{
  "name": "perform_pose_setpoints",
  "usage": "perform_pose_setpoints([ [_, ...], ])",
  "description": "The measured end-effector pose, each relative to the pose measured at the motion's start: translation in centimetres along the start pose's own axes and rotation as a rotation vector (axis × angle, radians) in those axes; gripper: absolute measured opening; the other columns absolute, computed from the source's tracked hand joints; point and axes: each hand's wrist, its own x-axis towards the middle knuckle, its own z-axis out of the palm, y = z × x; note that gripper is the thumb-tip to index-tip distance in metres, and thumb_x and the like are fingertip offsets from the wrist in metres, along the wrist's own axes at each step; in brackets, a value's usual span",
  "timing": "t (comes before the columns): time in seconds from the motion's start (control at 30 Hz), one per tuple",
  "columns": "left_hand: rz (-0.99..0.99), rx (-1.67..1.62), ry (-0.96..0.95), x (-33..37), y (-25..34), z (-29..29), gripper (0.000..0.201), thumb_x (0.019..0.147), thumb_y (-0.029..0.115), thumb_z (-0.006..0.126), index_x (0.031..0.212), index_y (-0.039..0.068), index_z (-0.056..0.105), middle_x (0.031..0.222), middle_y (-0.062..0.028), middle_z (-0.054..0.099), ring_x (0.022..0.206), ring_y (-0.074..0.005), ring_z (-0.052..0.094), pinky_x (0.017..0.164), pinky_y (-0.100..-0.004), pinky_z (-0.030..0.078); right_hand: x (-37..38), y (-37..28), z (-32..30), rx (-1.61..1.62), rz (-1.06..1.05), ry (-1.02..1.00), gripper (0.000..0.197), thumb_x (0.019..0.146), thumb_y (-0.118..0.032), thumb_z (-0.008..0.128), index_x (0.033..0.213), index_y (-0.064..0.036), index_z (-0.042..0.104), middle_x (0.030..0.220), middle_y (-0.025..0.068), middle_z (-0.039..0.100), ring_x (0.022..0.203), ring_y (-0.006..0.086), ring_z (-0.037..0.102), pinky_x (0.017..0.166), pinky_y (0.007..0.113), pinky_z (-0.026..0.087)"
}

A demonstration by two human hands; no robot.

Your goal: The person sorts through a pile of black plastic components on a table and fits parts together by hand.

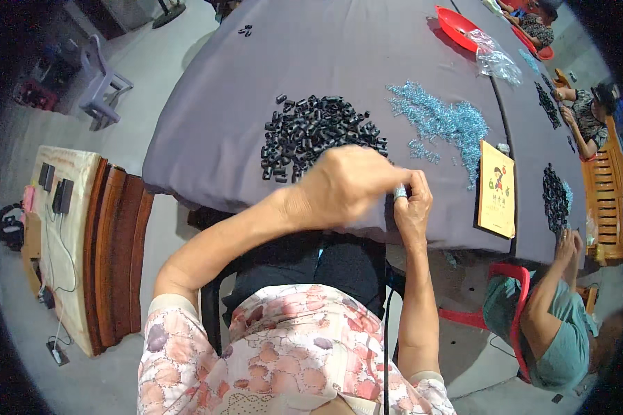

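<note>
My left hand (346,185) is closed, slightly blurred, above the near edge of the grey-covered table (214,131). Its fingers reach to my right hand (414,207), whose thumb and fingers are pinched together. Where the two hands meet, whatever they hold is too small and hidden to name. A light band, perhaps a ring, shows at the right hand's fingers. Just beyond the left hand lies a heap of small black plastic pieces (318,131). Farther right spreads a pile of small shiny bluish pieces (443,121).
A yellow booklet (497,190) lies right of the bluish pile. At the far right sit a red basin (455,29) and a clear plastic bag (497,61). Other people work along the table's right side, one in green (564,339). A low stone-topped table (69,235) stands left.
</note>
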Motion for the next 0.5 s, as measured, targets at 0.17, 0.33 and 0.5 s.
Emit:
perform_pose_setpoints([
  [0.17,0.266,-0.119,0.308,4.5,10.8,-0.9,0.017,0.065,0.018,0.057,0.074,0.005,0.053,0.059,-0.0027,0.045,0.055,-0.0191,0.052,0.050,-0.0303,0.042,-0.6,2.0,1.0,0.135,0.112,0.068,0.021,0.071,0.007,0.052,0.089,-0.0008,0.058,0.083,0.0113,0.057,0.073,0.0252,0.056,0.068,0.033,0.046],
  [0.33,0.179,-0.141,0.213,4.2,12.6,-4.4,0.015,0.065,0.016,0.061,0.071,0.004,0.056,0.062,-0.0028,0.046,0.056,-0.0190,0.052,0.050,-0.0313,0.043,-0.1,0.2,0.4,0.008,-0.010,0.039,0.022,0.072,0.007,0.050,0.090,-0.0008,0.059,0.084,0.0108,0.057,0.074,0.0246,0.057,0.068,0.031,0.046],
  [0.5,0.079,-0.030,0.128,1.7,13.8,-7.0,0.012,0.064,0.010,0.067,0.074,0.005,0.063,0.070,-0.0042,0.056,0.062,-0.0202,0.058,0.055,-0.0308,0.047,0.1,0.4,1.1,0.007,0.002,0.020,0.023,0.071,0.008,0.050,0.090,-0.0008,0.059,0.083,0.0107,0.056,0.075,0.0243,0.057,0.069,0.032,0.045],
])
